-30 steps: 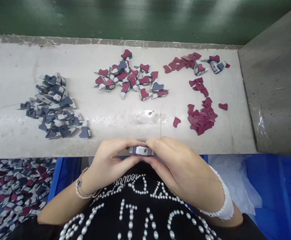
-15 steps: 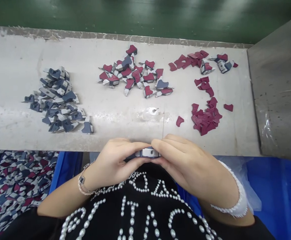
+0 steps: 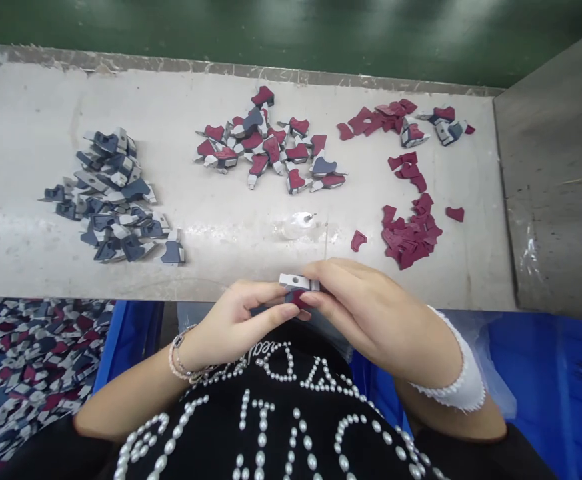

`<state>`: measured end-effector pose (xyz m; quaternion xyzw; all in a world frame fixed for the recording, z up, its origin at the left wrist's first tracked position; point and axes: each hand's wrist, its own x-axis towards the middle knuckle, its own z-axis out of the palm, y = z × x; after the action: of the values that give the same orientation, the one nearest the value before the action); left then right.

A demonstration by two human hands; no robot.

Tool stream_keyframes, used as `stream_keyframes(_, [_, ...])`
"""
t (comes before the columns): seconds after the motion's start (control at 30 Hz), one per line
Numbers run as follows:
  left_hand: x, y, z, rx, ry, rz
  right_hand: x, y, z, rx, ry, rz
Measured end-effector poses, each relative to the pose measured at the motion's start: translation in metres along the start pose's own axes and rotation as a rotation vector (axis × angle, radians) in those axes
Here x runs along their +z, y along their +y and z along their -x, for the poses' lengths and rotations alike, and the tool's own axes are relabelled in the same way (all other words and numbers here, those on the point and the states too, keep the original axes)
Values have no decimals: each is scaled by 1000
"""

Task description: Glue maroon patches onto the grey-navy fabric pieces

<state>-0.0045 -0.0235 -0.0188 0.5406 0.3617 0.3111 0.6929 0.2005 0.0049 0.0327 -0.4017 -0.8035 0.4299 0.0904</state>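
Observation:
Between my two hands is a small moulded piece [image 3: 297, 289] with a white-grey tab on top and a maroon patch below it. My left hand [image 3: 238, 327] pinches its lower side, and my right hand [image 3: 365, 313] grips it from the other side, the fingers hiding most of it. Beyond my hands on the bench lie a heap of navy-and-grey pieces [image 3: 111, 200], a heap of maroon-and-grey pieces [image 3: 265, 143], and loose maroon cut patches [image 3: 408, 237]. The nearest of these to my hands is a single maroon patch [image 3: 358, 241].
The pale concrete-like bench [image 3: 31, 113] has a dried transparent blob [image 3: 295, 225] near its front edge. A blue crate [image 3: 131, 340] heaped with mixed pieces [image 3: 31, 380] sits below it at left. A grey wall panel [image 3: 555, 167] stands at right.
The piece has turned, its white tab now upward and a maroon patch showing beneath. Both hands have shifted slightly up toward the bench edge, with the fingers repositioned around it.

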Motion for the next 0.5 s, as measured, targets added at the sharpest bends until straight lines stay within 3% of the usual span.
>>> stream_keyframes(0.1, [-1, 0, 0, -4, -21, 42, -4, -1, -1, 43, -20, -140])
stream_keyframes(0.27, [1, -2, 3, -64, -67, 311, -7, -8, 0, 43, -55, -372])
stream_keyframes(0.43, [5, -3, 4, -16, -24, 285, -4, -16, -2, 71, -20, -319])
stream_keyframes(0.5, [4, -3, 5, -7, 37, 185, -5, -22, 1, 122, 62, -210])
